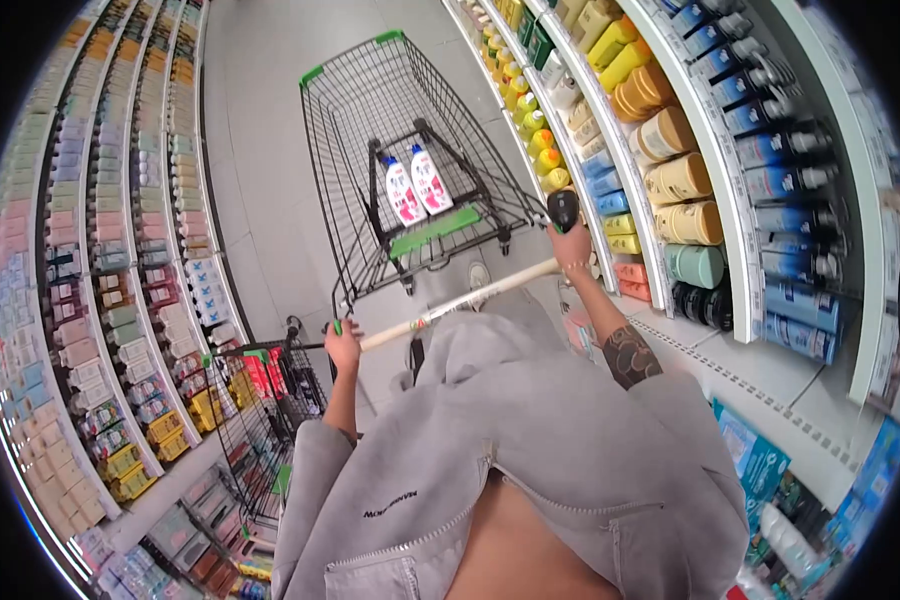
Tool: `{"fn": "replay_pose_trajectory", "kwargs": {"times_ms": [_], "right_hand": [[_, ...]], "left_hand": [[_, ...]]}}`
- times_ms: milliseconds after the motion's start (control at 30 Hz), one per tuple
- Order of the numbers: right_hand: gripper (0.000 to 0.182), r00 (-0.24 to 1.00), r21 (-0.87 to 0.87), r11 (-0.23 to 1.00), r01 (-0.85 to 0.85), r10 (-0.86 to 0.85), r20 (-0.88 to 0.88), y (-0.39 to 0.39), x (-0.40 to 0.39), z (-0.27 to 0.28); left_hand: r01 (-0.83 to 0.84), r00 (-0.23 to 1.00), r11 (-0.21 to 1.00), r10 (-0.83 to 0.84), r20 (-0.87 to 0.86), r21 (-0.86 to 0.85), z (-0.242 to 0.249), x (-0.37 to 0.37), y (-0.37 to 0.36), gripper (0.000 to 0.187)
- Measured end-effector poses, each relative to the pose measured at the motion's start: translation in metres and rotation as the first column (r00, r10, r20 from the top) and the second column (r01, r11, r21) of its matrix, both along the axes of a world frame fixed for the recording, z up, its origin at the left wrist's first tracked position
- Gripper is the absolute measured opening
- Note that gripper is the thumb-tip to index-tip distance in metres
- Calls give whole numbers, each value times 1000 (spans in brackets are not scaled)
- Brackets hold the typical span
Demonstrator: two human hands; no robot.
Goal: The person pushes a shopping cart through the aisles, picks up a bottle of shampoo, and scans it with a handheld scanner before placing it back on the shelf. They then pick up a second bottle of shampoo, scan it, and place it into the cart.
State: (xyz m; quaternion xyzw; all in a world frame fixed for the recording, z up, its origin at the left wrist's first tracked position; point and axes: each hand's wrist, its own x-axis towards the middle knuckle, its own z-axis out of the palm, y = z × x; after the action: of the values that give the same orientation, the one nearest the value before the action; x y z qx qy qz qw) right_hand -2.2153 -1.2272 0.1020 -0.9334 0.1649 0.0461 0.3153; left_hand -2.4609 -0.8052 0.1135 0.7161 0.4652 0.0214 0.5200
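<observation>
A black wire shopping cart (370, 120) with green corner trim stands ahead of me in a store aisle. Two white bottles (416, 185) with pink labels and blue caps stand side by side in it, behind a green flap. My left hand (343, 345) grips the left end of the cart's pale handle bar (460, 300). At the bar's right end, my right hand (574, 246) is closed on a small dark bottle-shaped object (563, 208), held upright close to the shelves. I wear a grey hooded top.
Shelves of bottles and jars (670, 180) line the right side, close to my right hand. Shelves of small boxed goods (120, 300) run along the left. A second wire cart (260, 400) with red items stands at my lower left. Grey floor (260, 120) stretches ahead.
</observation>
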Motion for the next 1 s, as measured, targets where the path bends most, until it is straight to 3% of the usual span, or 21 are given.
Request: {"fn": "replay_pose_trajectory", "kwargs": {"times_ms": [200, 533, 667, 733, 800, 900, 1000], "right_hand": [[51, 997, -87, 996, 5, -12, -75, 34, 95, 8], [49, 1000, -40, 999, -12, 11, -23, 95, 250, -5], [51, 998, -103, 995, 1, -7, -61, 120, 310, -19], [53, 1000, -82, 997, -6, 7, 14, 133, 338, -33], [54, 1000, -106, 994, -11, 8, -27, 151, 367, -30], [56, 999, -12, 999, -31, 31, -33, 172, 409, -34], [56, 996, -75, 997, -18, 11, -91, 197, 449, -34]], "left_hand": [[-49, 998, 998, 50, -27, 24, 2, 89, 19, 25], [-103, 995, 995, 103, -2, 14, -2, 243, 80, 22], [-70, 998, 995, 70, 1, 68, -2, 308, 107, 23], [-92, 996, 994, 90, 21, 64, -7, 340, 123, 24], [-15, 1000, 996, 16, -13, 84, -11, 372, 147, 22], [-6, 1000, 995, 8, -26, 100, -28, 421, 172, 21], [-20, 1000, 994, 18, 22, 106, -17, 464, 199, 22]]}}
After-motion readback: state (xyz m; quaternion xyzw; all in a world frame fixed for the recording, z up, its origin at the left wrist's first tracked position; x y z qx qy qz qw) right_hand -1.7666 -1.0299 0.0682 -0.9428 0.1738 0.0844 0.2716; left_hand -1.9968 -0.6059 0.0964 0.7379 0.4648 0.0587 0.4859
